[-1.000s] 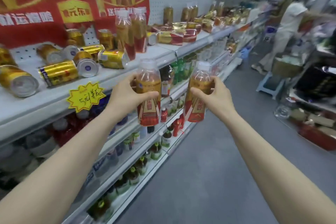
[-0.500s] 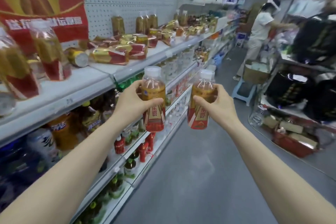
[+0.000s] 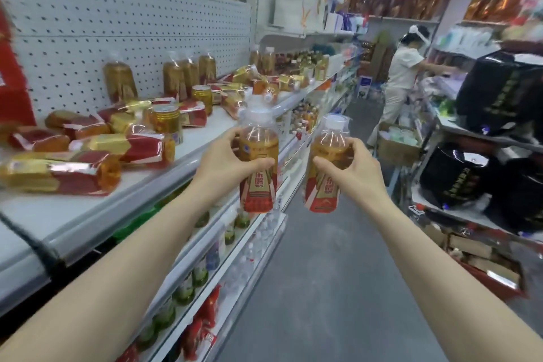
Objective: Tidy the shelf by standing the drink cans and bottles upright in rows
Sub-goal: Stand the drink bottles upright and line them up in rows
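The left hand [image 3: 223, 163] grips the first bottle [image 3: 258, 191], a clear plastic one of amber drink with a white cap and a red-and-gold label, with its thumb across the front and its fingers curled round the far side. The right hand [image 3: 351, 169] is closed in the same way round the second bottle [image 3: 321, 194], which is of the same kind. Both bottles are held upright in the air, near each other but apart, just off the front edge of the white metal shelf [image 3: 147, 195] and over the grey aisle floor [image 3: 338, 273]. On the shelf, fallen bottles [image 3: 76, 176] of this kind lie on their sides between its front edge and its middle. Two gold metal cans [image 3: 166, 122] stand upright among them. Standing bottles [image 3: 120, 81] line the back edge against the white pegboard [image 3: 117, 23]. At the far end of the aisle stands a person in white clothes [image 3: 402, 79]. Shiny black bags [image 3: 505, 88] sit on the rack to the right.
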Action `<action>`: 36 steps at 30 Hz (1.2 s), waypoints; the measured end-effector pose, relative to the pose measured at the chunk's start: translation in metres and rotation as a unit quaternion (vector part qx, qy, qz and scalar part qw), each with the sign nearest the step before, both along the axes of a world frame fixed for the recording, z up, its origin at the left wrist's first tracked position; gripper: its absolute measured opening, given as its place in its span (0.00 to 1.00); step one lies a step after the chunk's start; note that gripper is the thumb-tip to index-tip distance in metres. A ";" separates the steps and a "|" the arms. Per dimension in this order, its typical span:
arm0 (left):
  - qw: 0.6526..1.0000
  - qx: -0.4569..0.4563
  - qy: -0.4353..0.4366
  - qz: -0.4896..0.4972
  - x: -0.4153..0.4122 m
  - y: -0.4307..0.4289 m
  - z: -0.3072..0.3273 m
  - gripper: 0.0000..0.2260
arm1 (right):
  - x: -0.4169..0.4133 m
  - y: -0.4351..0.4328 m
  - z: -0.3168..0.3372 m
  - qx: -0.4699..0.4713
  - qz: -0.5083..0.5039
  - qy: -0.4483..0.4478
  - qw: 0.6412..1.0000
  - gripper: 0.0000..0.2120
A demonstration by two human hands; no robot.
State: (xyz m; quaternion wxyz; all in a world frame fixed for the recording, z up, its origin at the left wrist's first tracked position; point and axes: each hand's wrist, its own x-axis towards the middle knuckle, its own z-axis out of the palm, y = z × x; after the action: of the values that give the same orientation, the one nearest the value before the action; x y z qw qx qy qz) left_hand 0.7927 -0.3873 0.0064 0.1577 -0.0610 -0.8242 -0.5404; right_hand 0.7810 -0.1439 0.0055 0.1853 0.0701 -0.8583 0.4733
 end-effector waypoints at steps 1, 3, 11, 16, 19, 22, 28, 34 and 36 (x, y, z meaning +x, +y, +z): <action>1.000 0.004 0.004 0.001 -0.021 0.003 0.004 0.28 | -0.021 0.003 0.002 -0.001 -0.002 0.002 1.000 0.20; 1.000 0.001 0.011 0.007 -0.061 0.009 0.009 0.29 | -0.059 0.008 0.005 0.000 -0.005 0.003 1.000 0.21; 0.998 -0.013 0.022 0.050 -0.209 0.039 0.015 0.24 | -0.235 0.040 0.007 0.016 0.029 0.023 0.999 0.25; 0.992 0.018 0.034 0.124 -0.286 0.056 0.019 0.26 | -0.349 0.052 0.017 0.020 0.100 0.023 0.995 0.24; 0.983 0.014 0.041 0.177 -0.317 0.056 0.026 0.26 | -0.405 0.044 0.031 0.020 0.160 0.020 0.987 0.21; 0.974 0.020 0.038 0.225 -0.331 0.045 0.030 0.25 | -0.444 0.022 0.041 0.016 0.210 0.024 0.977 0.21; 0.952 0.000 0.046 0.302 -0.328 0.013 0.048 0.25 | -0.492 -0.044 0.047 0.003 0.284 0.029 0.958 0.28; 0.936 0.004 0.052 0.348 -0.313 -0.014 0.058 0.34 | -0.513 -0.097 0.040 0.014 0.314 0.013 0.949 0.29; 0.930 -0.002 0.048 0.366 -0.309 -0.019 0.057 0.33 | -0.519 -0.112 0.038 0.027 0.322 0.003 0.946 0.29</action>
State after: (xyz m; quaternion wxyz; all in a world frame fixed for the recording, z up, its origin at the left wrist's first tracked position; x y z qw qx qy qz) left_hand 0.4835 -0.4067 0.0637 0.3839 0.2182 -0.7818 -0.4403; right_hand 0.2620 -0.2555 0.0431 0.0231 0.3492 -0.8020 0.4840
